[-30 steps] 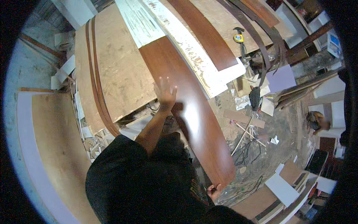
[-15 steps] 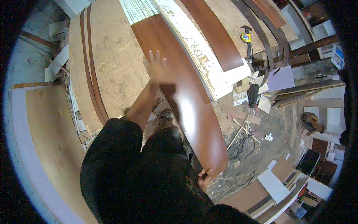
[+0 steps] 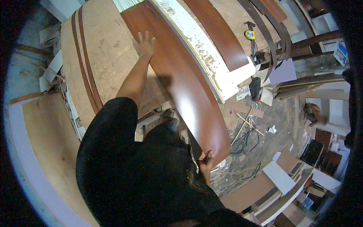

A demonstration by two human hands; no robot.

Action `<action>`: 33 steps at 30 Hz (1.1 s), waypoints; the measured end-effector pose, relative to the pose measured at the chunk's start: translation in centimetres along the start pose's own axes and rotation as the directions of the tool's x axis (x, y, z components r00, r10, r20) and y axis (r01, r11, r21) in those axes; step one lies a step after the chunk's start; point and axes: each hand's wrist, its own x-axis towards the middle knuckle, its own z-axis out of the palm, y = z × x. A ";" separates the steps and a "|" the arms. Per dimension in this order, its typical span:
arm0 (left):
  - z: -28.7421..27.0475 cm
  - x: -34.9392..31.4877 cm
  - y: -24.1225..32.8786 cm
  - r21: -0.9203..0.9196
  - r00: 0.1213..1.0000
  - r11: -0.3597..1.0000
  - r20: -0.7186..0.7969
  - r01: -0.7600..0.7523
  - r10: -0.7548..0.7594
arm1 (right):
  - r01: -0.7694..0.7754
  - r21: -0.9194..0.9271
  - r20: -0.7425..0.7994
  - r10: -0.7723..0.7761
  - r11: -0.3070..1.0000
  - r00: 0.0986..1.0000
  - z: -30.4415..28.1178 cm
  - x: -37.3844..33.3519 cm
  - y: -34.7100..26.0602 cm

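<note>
A long, glossy brown wood-look laminate sheet (image 3: 181, 83) runs from the far left of the worktable toward me, its near end hanging past the table's edge. My left hand (image 3: 145, 46) lies on its left edge, fingers spread. At the near end my right hand (image 3: 206, 163) pinches the sheet's edge; its fingertips are partly hidden. Beyond the sheet's far end a pale board with dark streaks (image 3: 127, 3) shows. Along its right side lies a white board (image 3: 194, 43) with brown smears, and another brown strip (image 3: 221, 36) lies to the right of that.
Two thin brown strips (image 3: 84, 56) lie on the table's left. A hammer (image 3: 249, 25) and a yellow tape measure (image 3: 249, 34) are at the right, near curved dark strips (image 3: 270, 38). Sticks (image 3: 247, 123), cables (image 3: 245, 145) and scraps litter the floor. Another person (image 3: 312, 114) crouches far right.
The brown sheet has slid away from me, showing less of the pale streaked board. My left hand has shifted forward and left; my right hand has moved forward with the near end.
</note>
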 end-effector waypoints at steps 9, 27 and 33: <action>3.6 7.0 -3.3 -0.169 0.995 0.985 -0.096 -0.025 0.008 | -0.030 -0.203 0.172 0.066 0.979 0.983 7.9 -0.8 2.6; 0.1 -9.8 -0.5 -0.319 0.960 0.909 -0.164 -0.269 0.227 | 0.360 -0.718 0.408 -0.059 0.596 0.911 21.2 1.4 11.0; 0.2 -11.5 -0.1 -0.299 0.970 0.924 -0.024 -0.239 0.243 | -0.169 0.130 -0.313 0.202 0.977 0.928 24.6 8.3 14.6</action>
